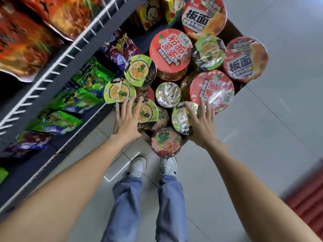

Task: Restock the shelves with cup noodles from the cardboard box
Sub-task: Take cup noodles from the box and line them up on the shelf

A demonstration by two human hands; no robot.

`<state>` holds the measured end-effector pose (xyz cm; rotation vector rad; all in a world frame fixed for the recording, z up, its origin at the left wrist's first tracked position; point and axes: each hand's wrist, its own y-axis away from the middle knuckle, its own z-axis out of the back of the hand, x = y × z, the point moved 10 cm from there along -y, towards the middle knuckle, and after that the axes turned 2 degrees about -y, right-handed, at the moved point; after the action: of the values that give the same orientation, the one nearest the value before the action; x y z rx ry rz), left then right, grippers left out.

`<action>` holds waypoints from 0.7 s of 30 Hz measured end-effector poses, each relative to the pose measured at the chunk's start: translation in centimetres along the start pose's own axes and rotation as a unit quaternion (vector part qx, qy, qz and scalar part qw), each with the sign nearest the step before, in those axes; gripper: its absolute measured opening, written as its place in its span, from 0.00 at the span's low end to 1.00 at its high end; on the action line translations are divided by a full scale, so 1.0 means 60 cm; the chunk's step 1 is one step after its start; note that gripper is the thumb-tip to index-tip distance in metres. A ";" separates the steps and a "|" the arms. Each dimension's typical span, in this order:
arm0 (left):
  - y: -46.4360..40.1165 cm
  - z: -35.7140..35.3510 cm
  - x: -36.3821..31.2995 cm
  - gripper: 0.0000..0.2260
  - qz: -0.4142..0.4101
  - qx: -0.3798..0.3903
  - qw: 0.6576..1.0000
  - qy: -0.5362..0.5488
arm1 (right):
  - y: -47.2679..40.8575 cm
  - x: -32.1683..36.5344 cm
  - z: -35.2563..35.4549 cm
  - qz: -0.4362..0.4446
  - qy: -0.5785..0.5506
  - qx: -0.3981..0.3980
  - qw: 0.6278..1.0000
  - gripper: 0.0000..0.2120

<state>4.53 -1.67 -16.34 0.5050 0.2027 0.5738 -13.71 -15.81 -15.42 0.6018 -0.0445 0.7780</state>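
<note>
A cardboard box (234,30) on the floor is packed with several cup noodles, seen from above. Large red-lidded bowls (170,50) fill its far half. Green-lidded cups (139,69) and clear-wrapped cups (167,94) crowd the near half. My left hand (126,118) reaches over the box's near left side, fingers spread straight above a green-lidded cup (147,112). My right hand (201,122) is stretched out over a wrapped cup (181,117) beside a red bowl (212,90). Neither hand holds anything.
To the left runs a dark shelf unit with a white wire rail (57,67), holding green packets (76,100), purple packets (120,48) and orange bags (22,44) above. Grey tiled floor (262,137) lies to the right. My feet (152,167) stand just before the box.
</note>
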 end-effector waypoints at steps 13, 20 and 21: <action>0.094 0.199 0.000 0.51 0.027 -0.123 0.926 0.355 | 0.105 0.026 0.237 -0.020 -0.328 -0.172 0.929 0.45; 0.285 0.460 0.030 0.54 0.008 -0.172 0.888 0.426 | 0.237 0.145 0.466 0.058 -0.422 -0.173 0.888 0.57; 0.320 0.499 0.039 0.55 0.012 -0.180 0.885 0.429 | 0.256 0.174 0.499 0.071 -0.422 -0.163 0.889 0.57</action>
<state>7.06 1.56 19.07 -0.1433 0.9175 0.8139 -11.15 -16.26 19.69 0.5781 -1.0139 0.5782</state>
